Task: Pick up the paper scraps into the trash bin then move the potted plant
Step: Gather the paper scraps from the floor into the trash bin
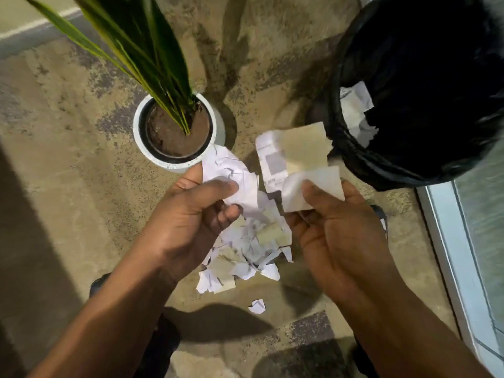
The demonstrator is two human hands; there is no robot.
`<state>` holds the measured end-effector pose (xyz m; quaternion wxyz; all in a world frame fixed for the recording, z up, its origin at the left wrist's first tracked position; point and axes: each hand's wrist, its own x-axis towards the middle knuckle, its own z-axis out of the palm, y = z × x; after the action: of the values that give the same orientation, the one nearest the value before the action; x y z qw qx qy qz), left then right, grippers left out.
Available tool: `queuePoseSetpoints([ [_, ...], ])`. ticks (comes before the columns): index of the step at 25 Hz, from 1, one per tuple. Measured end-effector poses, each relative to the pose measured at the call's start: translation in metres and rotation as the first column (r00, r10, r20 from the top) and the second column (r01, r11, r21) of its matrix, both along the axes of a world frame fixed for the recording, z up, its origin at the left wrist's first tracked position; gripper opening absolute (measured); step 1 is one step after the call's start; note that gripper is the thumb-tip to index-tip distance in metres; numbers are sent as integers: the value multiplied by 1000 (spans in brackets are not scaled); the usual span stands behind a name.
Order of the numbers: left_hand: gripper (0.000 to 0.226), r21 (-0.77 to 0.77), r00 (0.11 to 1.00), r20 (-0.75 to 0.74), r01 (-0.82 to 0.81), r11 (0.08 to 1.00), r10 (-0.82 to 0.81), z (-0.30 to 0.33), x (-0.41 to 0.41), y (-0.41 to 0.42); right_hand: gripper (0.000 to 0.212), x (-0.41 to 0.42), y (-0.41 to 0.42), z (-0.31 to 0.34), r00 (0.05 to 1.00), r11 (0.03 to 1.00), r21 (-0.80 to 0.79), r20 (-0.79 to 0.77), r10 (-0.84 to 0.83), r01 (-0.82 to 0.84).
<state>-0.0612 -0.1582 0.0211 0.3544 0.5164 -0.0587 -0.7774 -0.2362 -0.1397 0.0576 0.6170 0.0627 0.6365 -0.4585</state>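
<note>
A heap of white and tan paper scraps (251, 249) lies on the concrete floor below my hands. My left hand (191, 214) grips a crumpled white scrap (231, 173) between thumb and fingers. My right hand (335, 230) pinches several flat pieces of paper (300, 156), white and tan, held just left of the trash bin (354, 159). The bin has a black liner and some scraps (354, 110) lie inside it. The potted plant (174, 129) stands in a white round pot just beyond my left hand, its long green leaves reaching up to the left.
One stray scrap (257, 306) lies apart, nearer to me. A glass door with a pale frame (458, 241) runs along the right edge. A dark shoe (99, 285) shows under my left forearm. Rough concrete floor (68, 159) spreads to the left.
</note>
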Motion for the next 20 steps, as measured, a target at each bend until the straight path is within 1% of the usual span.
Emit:
queuePoseSetpoints([
  [2, 37, -86, 997, 41, 73, 994, -69, 12, -23, -22, 23, -14, -19, 12, 999, 997, -62, -17, -46, 45],
  [4, 49, -190, 986, 135, 120, 974, -95, 18, -54, -45, 23, -32, -32, 24, 995, 989, -122, -53, -87, 80],
  [6, 64, -301, 962, 263, 151, 942, -70, 23, -84, -67, 23, -52, -41, 32, 987, 974, -175, -52, -152, 141],
  [7, 63, -358, 946, 317, 185, 915, -68, 25, -97, -76, 23, -63, -46, 34, 980, 965, -188, -46, -196, 184],
  [9, 47, -418, 911, 397, 285, 863, -108, 29, -126, -93, 22, -87, -55, 37, 958, 942, -207, -55, -281, 264],
  [10, 37, -417, 897, 423, 321, 850, -132, 31, -140, -102, 22, -96, -59, 37, 948, 934, -203, -63, -313, 295],
  [12, 28, -361, 895, 412, 331, 872, -170, 33, -168, -115, 22, -112, -63, 36, 931, 920, -184, -55, -361, 346],
  [14, 21, -279, 918, 343, 300, 912, -197, 34, -197, -124, 23, -126, -67, 35, 922, 914, -163, -50, -385, 373],
  [16, 12, -208, 944, 273, 245, 947, -185, 32, -220, -129, 25, -136, -70, 31, 914, 912, -131, -66, -400, 389],
  [18, 7, -148, 952, 266, 195, 969, -151, 25, -237, -133, 26, -146, -72, 27, 903, 905, -113, -86, -421, 411],
  [20, 11, -111, 946, 293, 181, 977, -142, 17, -246, -136, 26, -153, -73, 24, 895, 900, -94, -106, -434, 426],
])
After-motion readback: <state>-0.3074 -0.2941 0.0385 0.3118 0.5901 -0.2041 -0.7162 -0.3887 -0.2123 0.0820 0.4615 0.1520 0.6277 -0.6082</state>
